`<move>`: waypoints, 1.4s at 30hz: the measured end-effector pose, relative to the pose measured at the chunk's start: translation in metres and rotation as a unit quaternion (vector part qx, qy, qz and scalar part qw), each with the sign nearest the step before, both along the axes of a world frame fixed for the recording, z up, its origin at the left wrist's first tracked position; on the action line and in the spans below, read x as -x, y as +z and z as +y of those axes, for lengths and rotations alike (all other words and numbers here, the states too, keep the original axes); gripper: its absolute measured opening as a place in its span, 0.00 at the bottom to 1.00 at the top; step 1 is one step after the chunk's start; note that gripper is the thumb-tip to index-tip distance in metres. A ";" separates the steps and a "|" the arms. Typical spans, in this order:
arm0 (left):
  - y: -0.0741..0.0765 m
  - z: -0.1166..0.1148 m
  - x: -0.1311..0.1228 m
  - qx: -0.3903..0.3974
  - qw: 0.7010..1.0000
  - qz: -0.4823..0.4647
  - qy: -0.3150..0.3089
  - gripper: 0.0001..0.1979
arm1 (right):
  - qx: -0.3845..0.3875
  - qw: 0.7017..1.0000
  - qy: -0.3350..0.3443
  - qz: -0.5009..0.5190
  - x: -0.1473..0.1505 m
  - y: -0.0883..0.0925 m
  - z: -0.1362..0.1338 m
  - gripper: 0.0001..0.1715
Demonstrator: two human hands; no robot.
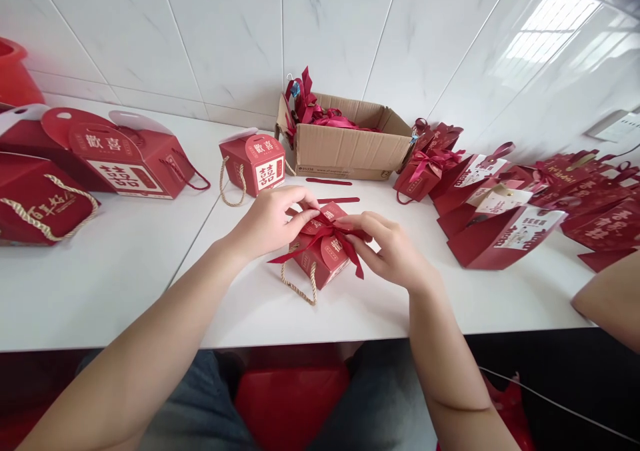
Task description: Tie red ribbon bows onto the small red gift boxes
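A small red gift box (323,258) with a beige rope handle (300,291) sits on the white table (125,271) in front of me. A dark red ribbon (320,238) lies tied across its top. My left hand (270,221) pinches the ribbon at the box's upper left. My right hand (390,248) pinches the ribbon's other side at the right. Both hands rest against the box top with fingers closed on the ribbon.
An open cardboard box (350,148) of red ribbons stands behind. Another small red box (253,161) is at its left, larger red boxes (120,154) at far left. Several finished red boxes (495,211) lie at the right. Loose ribbon strips (329,182) lie nearby. Another person's arm (613,298) enters at right.
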State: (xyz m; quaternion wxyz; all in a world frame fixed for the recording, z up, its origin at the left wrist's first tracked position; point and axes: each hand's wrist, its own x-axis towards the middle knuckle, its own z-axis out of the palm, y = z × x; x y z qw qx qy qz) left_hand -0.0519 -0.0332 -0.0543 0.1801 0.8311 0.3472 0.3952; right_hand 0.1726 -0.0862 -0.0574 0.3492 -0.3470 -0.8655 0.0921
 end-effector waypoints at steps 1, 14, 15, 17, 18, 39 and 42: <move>0.000 0.000 0.000 0.002 1.000 0.001 0.000 0.05 | -0.004 1.000 0.002 -0.002 0.000 0.000 0.000 0.15; 0.001 0.000 -0.001 -0.005 1.000 0.001 0.000 0.05 | -0.006 0.999 0.026 -0.018 0.000 -0.002 0.000 0.18; 0.000 0.001 -0.001 -0.006 1.000 -0.003 -0.002 0.05 | -0.006 0.999 0.029 -0.024 -0.001 -0.002 0.000 0.19; -0.001 0.003 -0.002 -0.007 1.000 -0.010 -0.003 0.05 | -0.008 0.999 0.034 -0.039 -0.002 -0.001 0.000 0.20; -0.001 0.003 -0.003 -0.006 1.000 -0.012 -0.001 0.05 | -0.008 0.998 0.036 -0.046 -0.003 -0.001 -0.001 0.21; -0.004 0.005 -0.003 0.032 0.998 -0.053 -0.011 0.08 | 0.002 0.987 0.012 -0.158 0.005 0.003 -0.002 0.28; -0.005 0.003 -0.006 0.036 0.998 -0.057 0.008 0.07 | 0.006 0.985 0.024 -0.172 0.004 0.006 -0.003 0.28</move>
